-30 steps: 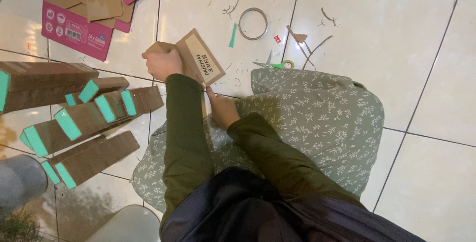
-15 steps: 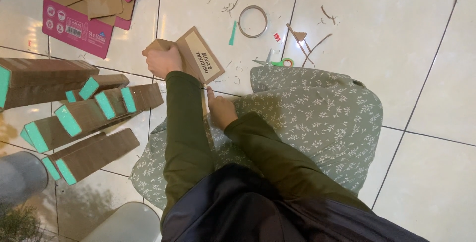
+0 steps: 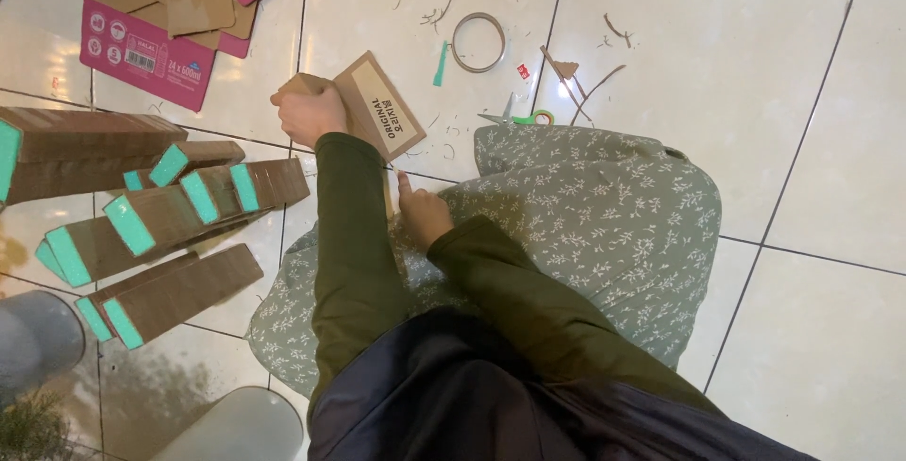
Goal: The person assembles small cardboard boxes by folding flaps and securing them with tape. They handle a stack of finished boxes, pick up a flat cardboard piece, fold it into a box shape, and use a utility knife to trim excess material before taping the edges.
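Left hand (image 3: 310, 112) grip pinching cardboard piece (image 3: 377, 107); right hand (image 3: 423, 216) grip half hidden, cannot tell.

Dim, warm indoor light. Glare spots shine on the glossy tiles (image 3: 661, 36). The picture is slightly soft throughout.

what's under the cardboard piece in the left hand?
Under the cardboard piece, held by the left hand, only white floor tile shows around its edges. Its lower end is hidden behind the sleeve; anything directly beneath is covered.
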